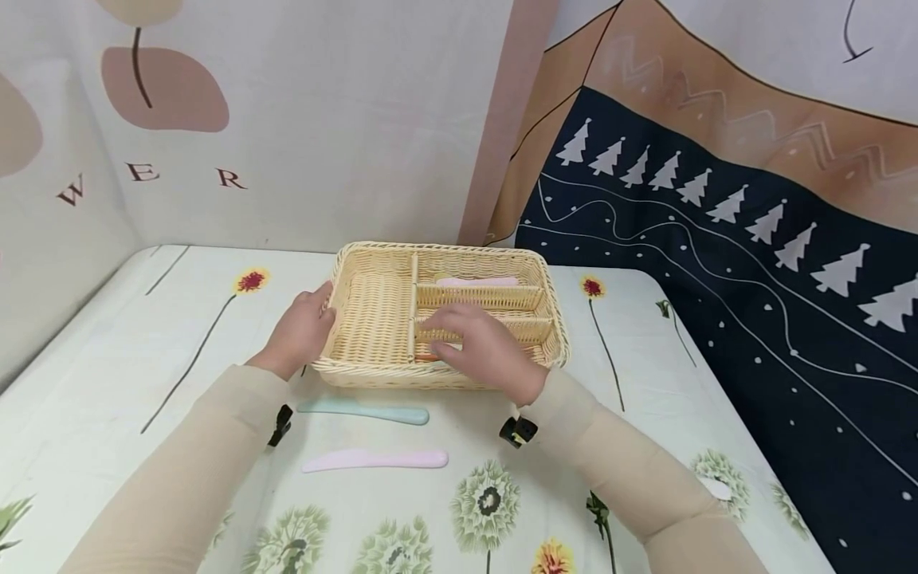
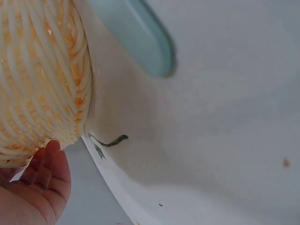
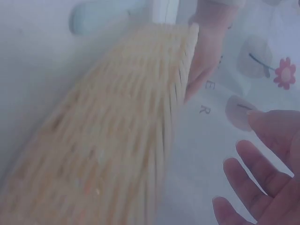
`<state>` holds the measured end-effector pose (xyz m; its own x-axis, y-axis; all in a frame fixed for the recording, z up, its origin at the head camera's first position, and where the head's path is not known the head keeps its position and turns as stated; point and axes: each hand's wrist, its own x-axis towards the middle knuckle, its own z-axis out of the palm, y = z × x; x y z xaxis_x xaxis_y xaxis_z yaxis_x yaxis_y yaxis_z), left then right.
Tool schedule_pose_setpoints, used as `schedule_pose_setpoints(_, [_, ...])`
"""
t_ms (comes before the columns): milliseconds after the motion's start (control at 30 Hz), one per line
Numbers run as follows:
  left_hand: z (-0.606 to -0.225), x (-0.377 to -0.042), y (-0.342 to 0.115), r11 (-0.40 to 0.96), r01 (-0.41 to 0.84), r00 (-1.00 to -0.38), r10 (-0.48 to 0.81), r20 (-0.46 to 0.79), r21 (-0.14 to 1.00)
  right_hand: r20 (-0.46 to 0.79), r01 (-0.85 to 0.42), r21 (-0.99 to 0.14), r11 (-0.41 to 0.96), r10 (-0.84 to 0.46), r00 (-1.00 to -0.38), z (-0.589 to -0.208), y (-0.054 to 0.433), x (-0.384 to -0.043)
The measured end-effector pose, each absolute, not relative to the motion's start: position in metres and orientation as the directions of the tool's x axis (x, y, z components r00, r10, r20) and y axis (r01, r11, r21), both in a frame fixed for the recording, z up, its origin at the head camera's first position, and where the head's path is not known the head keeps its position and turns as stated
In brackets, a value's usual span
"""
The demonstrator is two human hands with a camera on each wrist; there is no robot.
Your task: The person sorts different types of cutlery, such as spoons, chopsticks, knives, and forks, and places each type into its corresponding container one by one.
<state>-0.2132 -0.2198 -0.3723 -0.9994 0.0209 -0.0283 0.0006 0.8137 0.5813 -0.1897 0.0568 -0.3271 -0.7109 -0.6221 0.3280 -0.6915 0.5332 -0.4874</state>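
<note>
A woven wicker basket (image 1: 446, 248) with dividers stands on the table. At its left end my left hand (image 1: 294, 331) holds the rim; in the left wrist view, that hand's fingertips (image 2: 54, 145) rest against the woven side. My right hand (image 1: 484, 351) hovers over the front right compartments, and the right wrist view shows its fingers (image 3: 255, 187) spread, with nothing held. A long pink piece (image 1: 479, 281) lies in the back right compartment. Something orange (image 1: 427, 358) shows in the front one, partly hidden by my right hand.
In front of the basket lie a light blue plastic knife (image 1: 366, 410) and, nearer to me, a pink plastic knife (image 1: 376, 460). The tablecloth (image 1: 194, 454) carries printed flowers. Printed curtains (image 1: 358, 119) hang behind the table, and a dark one (image 1: 760, 319) runs along its right side.
</note>
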Motion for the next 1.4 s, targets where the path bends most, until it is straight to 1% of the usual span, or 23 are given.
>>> schedule_pose_setpoints(200, [-0.373,-0.213,-0.220,0.813,-0.003,-1.000,0.016,-0.027,0.582,0.393,-0.740,-0.471,0.480,-0.638,-0.663,-0.337,0.054,-0.173])
schedule_pose_setpoints(367, [-0.372,-0.213,-0.219,0.807,-0.008,-0.999,0.013,-0.032,0.590,0.376,-0.753,-0.469,0.461,-0.668,-0.642,-0.343,0.051,-0.157])
schedule_pose_setpoints(567, [-0.372,-0.214,-0.219,0.806,0.001,-1.000,0.016,-0.020,0.592,0.288,-0.743,-0.439,0.505,-0.704,-0.649,-0.353,0.045,-0.143])
schedule_pose_setpoints(733, [-0.373,-0.215,-0.220,0.807,0.004,-1.000,0.018,-0.017,0.591,0.199,-0.718,-0.457,0.525,-0.726,-0.658,-0.360,0.040,-0.135])
schedule_pose_setpoints(1000, [-0.373,-0.213,-0.220,0.804,0.000,-0.999,0.019,-0.026,0.594,0.114,-0.709,-0.458,0.537,-0.755,-0.646,-0.372,0.030,-0.128])
schedule_pose_setpoints(1167, [-0.373,-0.213,-0.221,0.805,0.004,-0.999,0.022,-0.023,0.593,0.011,-0.675,-0.480,0.560,-0.766,-0.643,-0.378,0.026,-0.124])
schedule_pose_setpoints(1400, [-0.373,-0.215,-0.221,0.801,-0.005,-0.999,0.020,-0.035,0.598,-0.083,-0.656,-0.436,0.616,-0.754,-0.652,-0.378,0.020,-0.122])
